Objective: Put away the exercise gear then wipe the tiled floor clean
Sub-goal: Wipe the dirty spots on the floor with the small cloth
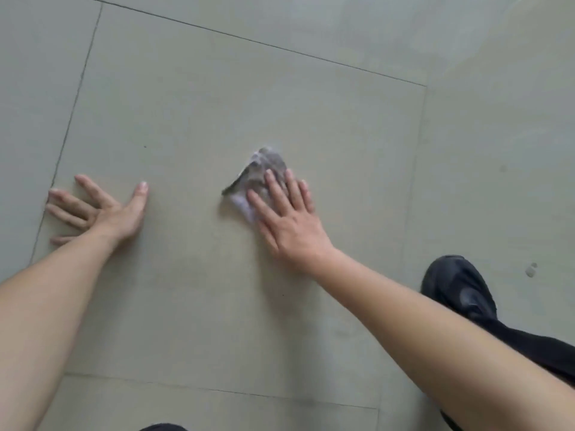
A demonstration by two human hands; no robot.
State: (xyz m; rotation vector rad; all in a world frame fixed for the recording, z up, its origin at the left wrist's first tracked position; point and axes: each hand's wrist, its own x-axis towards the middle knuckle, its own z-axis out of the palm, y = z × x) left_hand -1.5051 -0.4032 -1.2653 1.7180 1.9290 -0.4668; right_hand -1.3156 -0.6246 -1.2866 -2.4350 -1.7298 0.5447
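Nearest the camera, both bare forearms reach out over the tiled floor (217, 104), and a black shoe (457, 287) is planted by the right edge of the big central tile. Further out, the left hand (105, 209) lies flat with fingers spread at that tile's left edge, its fingertips at the grout line (67, 132), apparently as a prop. The right hand (286, 219) also lies flat, its straight fingers pressing down on a crumpled, greyed cloth (261, 169) a little right of the tile's middle. Neither hand is curled round anything.

No exercise gear is in view, so the putting-away part looks finished and the wiping step is in hand. The cloth is blurred, which suggests a stroke under way. The next move calls for steady downward pressure while sliding the cloth across unwiped tile. A grey mark (531, 269) on the neighbouring tile beyond the shoe looks like a likely target.
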